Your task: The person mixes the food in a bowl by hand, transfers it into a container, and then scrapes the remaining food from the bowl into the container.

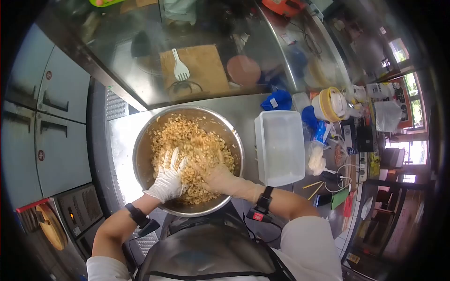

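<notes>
A large round steel bowl (239,164) holds a heap of light brown, chopped or flaky food (183,131). Both hands are gloved and inside the bowl. My left hand (169,178), in a white glove, lies at the left of the heap with its fingers spread on the food. On the right side of the heap, my right hand (222,179) is pushed into the food, in a thin pale glove. Its fingers are smeared by motion and partly buried, so their pose is unclear.
Right of the bowl stands a white plastic bin (280,180). Behind it are a blue bag (276,100) and a yellow-rimmed tub (329,104). A white slotted spoon (181,70) shows over a brown board (206,65) at the back. Cabinets (63,150) stand at the left.
</notes>
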`<state>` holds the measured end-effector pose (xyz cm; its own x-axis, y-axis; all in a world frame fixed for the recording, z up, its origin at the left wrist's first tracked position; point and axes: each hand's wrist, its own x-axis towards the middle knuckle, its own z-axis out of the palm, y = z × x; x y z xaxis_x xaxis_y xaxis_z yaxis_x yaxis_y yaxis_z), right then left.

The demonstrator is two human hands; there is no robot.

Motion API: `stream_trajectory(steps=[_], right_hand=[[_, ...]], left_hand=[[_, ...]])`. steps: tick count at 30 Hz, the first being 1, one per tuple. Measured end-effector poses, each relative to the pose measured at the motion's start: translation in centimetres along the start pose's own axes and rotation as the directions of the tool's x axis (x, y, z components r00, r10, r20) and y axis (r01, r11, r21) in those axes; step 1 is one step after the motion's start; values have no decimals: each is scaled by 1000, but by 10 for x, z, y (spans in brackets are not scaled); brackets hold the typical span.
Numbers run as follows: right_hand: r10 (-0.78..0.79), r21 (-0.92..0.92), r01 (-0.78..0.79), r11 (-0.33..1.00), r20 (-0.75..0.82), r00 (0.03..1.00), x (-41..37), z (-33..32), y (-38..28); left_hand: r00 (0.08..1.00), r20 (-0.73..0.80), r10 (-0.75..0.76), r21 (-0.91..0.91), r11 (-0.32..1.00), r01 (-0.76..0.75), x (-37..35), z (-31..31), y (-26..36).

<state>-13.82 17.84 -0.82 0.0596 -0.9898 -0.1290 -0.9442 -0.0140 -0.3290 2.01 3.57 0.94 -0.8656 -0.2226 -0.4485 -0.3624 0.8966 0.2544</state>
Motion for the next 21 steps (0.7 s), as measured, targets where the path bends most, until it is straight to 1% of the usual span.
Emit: stream_trajectory(steps=[1, 2, 3, 5, 6, 7, 8, 9, 10, 11, 12, 13, 14, 15, 16, 17, 18, 19, 20, 21], right_hand=[[46, -91, -38, 995, 95, 994, 2, 2, -6], [117, 49, -153, 987, 438, 891, 17, -3, -4], [120, 49, -157, 986, 436, 892, 29, 4, 0], [142, 3, -195, 981, 671, 728, 50, 25, 9], [125, 11, -177, 984, 665, 736, 54, 19, 9], [177, -41, -187, 982, 567, 805, 53, 12, 10], [221, -90, -202, 975, 461, 860, 50, 5, 9], [193, -79, -177, 981, 460, 867, 48, -4, 3], [224, -38, -229, 973, 404, 887, 46, -17, 0], [265, 3, -283, 959, 346, 900, 44, -26, 4], [255, 1, -272, 962, 343, 904, 37, -23, 12], [287, 154, -309, 938, 151, 946, 27, -15, 22], [338, 311, -309, 899, -40, 940, 22, -11, 30], [327, 310, -301, 902, -34, 944, 22, -17, 34], [582, 728, -460, 508, 103, 806, 25, -28, 37], [689, 898, -435, -62, 354, 632, 31, -37, 38], [674, 886, -322, -335, 464, 575, 33, -37, 43], [628, 885, -284, -370, 463, 625, 31, -35, 46], [588, 891, -275, -362, 447, 674, 31, -33, 52], [547, 908, -286, -307, 414, 728, 39, -26, 58]], left_hand=[[995, 47, -86, 137, 987, 79, 3, 9, 5], [989, 110, -103, 189, 979, 81, 15, 21, 3], [989, 110, -100, 192, 978, 77, 26, 22, 1], [974, 176, -144, 185, 976, 111, 45, 18, -5], [975, 83, -206, 80, 977, 200, 45, 17, -5], [969, 81, -234, 89, 970, 227, 48, 14, -10], [945, 247, -216, 145, 972, 185, 55, 4, -11], [889, 411, -201, 189, 973, 133, 54, 0, -15], [894, 400, -203, 292, 953, 86, 54, 5, -21], [894, 390, -219, 295, 950, 104, 47, -7, -28], [937, 318, -143, 41, 990, 137, 34, -27, -33], [971, 224, -84, -216, 967, 134, 25, -39, -40], [976, 145, -165, -296, 934, 202, 21, -42, -47], [984, -47, -173, -301, 941, 151, 26, -23, -64], [968, -110, -225, -576, 808, 122, 52, 20, -94], [943, -161, -292, -792, 608, 53, 73, 50, -118], [929, -86, -359, -982, 189, -18, 64, 11, -92], [944, 52, -327, -968, 214, 128, 51, -37, -70], [960, 61, -273, -961, 242, 130, 69, -14, -84], [973, 70, -220, -954, 271, 130, 80, -12, -88]])
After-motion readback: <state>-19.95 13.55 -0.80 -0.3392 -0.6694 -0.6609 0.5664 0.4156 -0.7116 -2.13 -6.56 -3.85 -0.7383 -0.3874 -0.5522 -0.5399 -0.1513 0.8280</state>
